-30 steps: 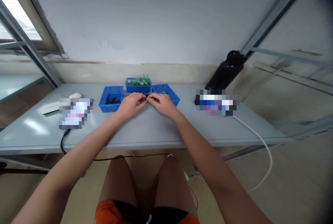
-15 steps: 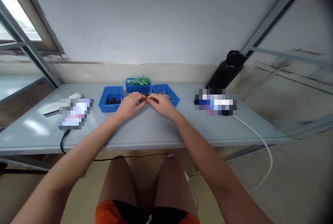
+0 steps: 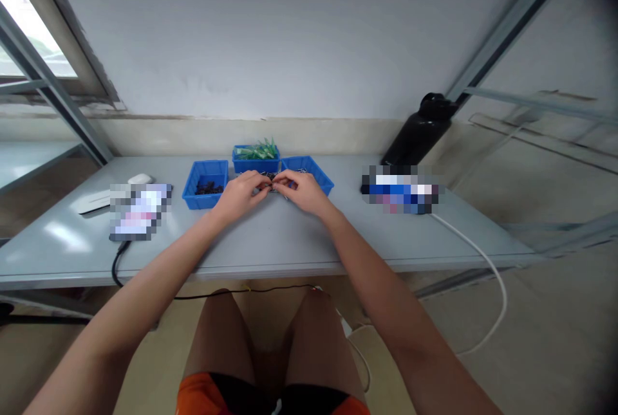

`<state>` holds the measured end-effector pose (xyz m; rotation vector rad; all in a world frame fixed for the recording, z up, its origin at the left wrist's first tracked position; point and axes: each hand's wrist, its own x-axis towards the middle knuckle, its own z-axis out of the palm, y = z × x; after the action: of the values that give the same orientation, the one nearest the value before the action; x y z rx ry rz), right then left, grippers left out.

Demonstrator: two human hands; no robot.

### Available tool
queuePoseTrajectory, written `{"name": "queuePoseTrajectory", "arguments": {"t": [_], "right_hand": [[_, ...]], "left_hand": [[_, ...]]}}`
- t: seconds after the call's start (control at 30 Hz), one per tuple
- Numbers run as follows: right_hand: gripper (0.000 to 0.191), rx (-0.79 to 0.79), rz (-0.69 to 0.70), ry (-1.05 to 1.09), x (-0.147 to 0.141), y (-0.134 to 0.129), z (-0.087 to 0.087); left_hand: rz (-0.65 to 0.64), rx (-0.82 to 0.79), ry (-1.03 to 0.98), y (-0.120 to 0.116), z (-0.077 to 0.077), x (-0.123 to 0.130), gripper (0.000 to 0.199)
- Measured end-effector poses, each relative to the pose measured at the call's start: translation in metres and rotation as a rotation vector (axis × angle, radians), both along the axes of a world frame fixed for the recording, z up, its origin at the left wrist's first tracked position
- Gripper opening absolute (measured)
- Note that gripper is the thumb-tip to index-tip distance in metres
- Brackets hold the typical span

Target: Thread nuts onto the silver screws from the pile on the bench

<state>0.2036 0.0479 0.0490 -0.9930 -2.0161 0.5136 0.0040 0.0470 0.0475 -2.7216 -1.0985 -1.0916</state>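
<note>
My left hand (image 3: 245,193) and my right hand (image 3: 303,192) meet fingertip to fingertip over the table, each closed in a pinch. What they pinch is too small and too covered by the fingers to name. Left of my hands stands a blue bin (image 3: 206,202) with small dark parts (image 3: 208,188) in it. Behind them, a second blue bin (image 3: 255,165) holds green strips (image 3: 257,150). A third blue bin (image 3: 322,184) with thin metallic pieces is partly covered by my right hand. Dark and metallic bits show just behind my fingers, partly hidden.
A phone (image 3: 140,210) with a black cable and a white earbud case (image 3: 140,179) lie on the table's left. At the right, a black bottle (image 3: 419,132) leans behind a blurred-out device (image 3: 400,190) with a white cable (image 3: 476,251). A wall closes off the back.
My right hand has shifted slightly, its fingers a little more raised and bent. My left hand stays almost where it was, and the bins have not moved.
</note>
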Motion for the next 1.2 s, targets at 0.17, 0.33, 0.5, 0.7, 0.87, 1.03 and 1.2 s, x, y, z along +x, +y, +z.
{"name": "queuePoseTrajectory", "arguments": {"t": [0.17,0.33,0.5,0.7,0.87,1.03,1.2], "right_hand": [[0.022,0.076,0.003,-0.041,-0.004,-0.005,0.001],[0.021,0.084,-0.046,-0.061,-0.002,-0.001,-0.001],[0.021,0.053,-0.050,-0.051,0.003,0.003,-0.002],[0.021,0.043,-0.014,-0.081,0.003,0.002,-0.004],[0.020,0.055,-0.044,-0.088,0.004,0.003,-0.003],[0.026,0.101,-0.266,0.033,0.025,0.013,-0.002],[0.029,0.101,-0.457,0.092,0.044,0.024,-0.006]], "left_hand": [[0.092,-0.044,0.090,-0.005,0.002,0.003,0.014],[0.111,-0.045,0.081,-0.006,0.003,0.004,0.011],[0.081,-0.029,-0.044,-0.003,0.005,0.000,0.012],[0.055,-0.048,-0.097,0.000,0.005,-0.001,0.013],[0.039,-0.106,-0.099,0.000,0.006,0.000,0.020],[0.018,-0.154,0.024,0.001,0.001,0.001,0.022],[0.070,-0.206,0.154,0.005,-0.010,-0.001,0.024]]}}
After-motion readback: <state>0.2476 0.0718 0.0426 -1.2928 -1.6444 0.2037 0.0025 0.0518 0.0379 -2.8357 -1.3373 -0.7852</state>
